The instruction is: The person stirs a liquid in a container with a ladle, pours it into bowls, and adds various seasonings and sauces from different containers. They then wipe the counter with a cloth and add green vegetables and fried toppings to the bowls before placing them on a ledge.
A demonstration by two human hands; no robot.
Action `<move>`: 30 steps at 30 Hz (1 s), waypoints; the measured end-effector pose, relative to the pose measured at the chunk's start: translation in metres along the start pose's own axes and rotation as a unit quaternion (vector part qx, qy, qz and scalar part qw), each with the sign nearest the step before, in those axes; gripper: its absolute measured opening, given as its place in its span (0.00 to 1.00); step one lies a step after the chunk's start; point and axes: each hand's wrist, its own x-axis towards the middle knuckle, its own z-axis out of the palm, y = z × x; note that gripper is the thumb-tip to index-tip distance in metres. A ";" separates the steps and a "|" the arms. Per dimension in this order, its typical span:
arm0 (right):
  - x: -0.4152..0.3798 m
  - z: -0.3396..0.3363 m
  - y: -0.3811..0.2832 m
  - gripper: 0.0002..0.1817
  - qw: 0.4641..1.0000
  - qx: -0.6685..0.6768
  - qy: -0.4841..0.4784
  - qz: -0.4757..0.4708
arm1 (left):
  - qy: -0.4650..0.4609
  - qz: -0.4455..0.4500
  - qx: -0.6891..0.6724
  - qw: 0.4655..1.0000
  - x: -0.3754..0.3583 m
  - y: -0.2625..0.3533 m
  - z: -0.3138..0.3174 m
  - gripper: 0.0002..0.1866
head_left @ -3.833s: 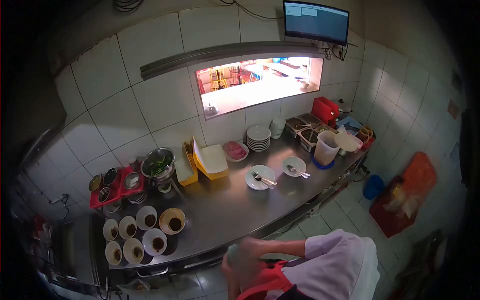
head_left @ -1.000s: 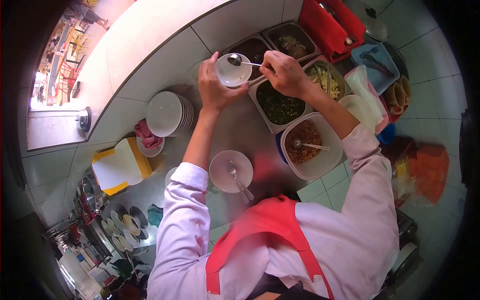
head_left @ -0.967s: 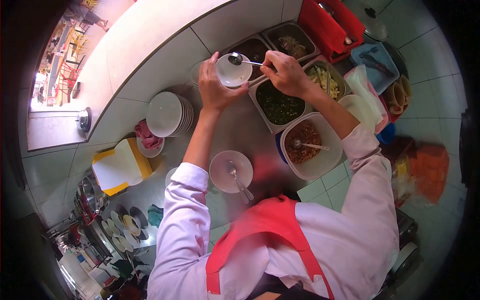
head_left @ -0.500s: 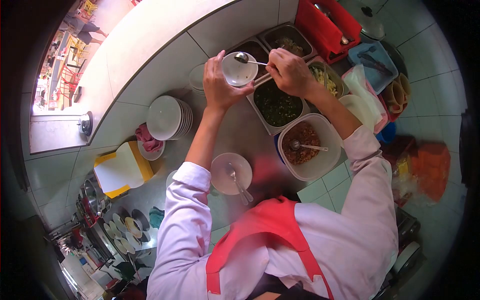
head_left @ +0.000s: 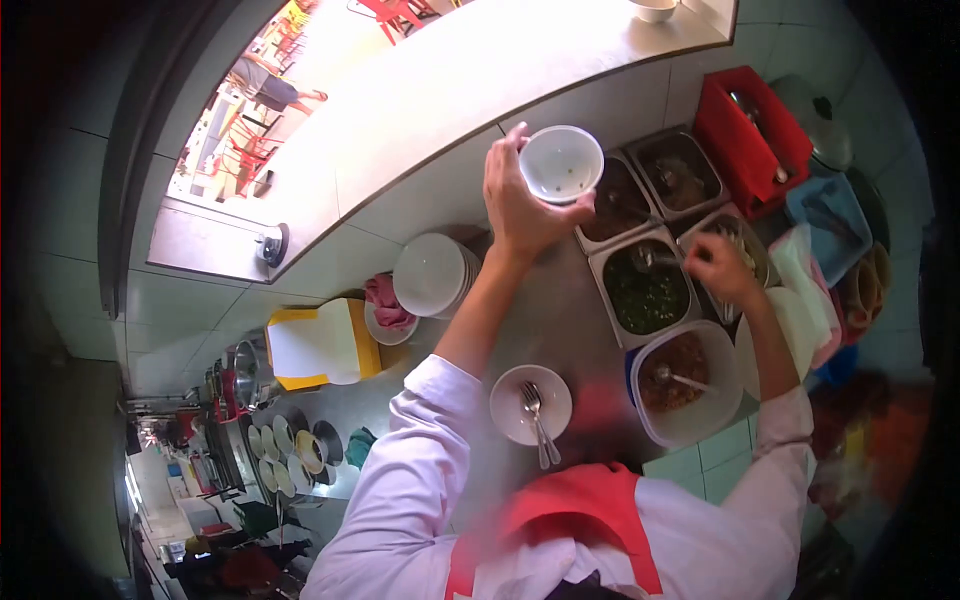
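Observation:
My left hand (head_left: 525,205) grips a small white bowl (head_left: 562,163) by its sides, tilted toward the camera, with a few dark bits inside. My right hand (head_left: 722,268) is closed on the handle of a metal ladle (head_left: 645,257), somewhat blurred. The ladle's head is at the upper part of a metal tray of chopped greens (head_left: 648,300). Below that tray, a white tub (head_left: 725,400) holds brown minced food and another spoon. A white plate (head_left: 508,408) with a fork and spoon lies on the metal counter.
Stacked white plates (head_left: 430,275), a pink cloth (head_left: 385,303) and a yellow box (head_left: 318,345) are at left. A red cutlery box (head_left: 715,130) and blue tray (head_left: 830,215) stand at upper right. Beyond the ledge, a person (head_left: 270,87) is partly visible.
My right hand has moved with the ladle from above the bowl to the greens tray. My left hand still holds the bowl, and the camera view has shifted.

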 end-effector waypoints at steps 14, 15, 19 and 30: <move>-0.034 0.028 0.024 0.08 0.996 -0.027 -0.010 0.081 | -0.014 -0.078 -0.029 0.996 0.139 -0.023 0.087 0.50; -0.033 0.029 0.026 0.08 0.997 -0.003 -0.010 0.077 | -0.013 -0.070 -0.024 0.997 0.143 -0.024 0.095 0.50; -0.033 0.031 0.027 0.07 0.995 0.016 -0.030 0.097 | -0.018 -0.058 -0.026 0.998 0.155 -0.023 0.122 0.50; -0.034 0.034 0.035 0.07 0.998 -0.016 -0.030 0.050 | -0.025 -0.056 -0.053 0.997 0.174 0.007 0.168 0.49</move>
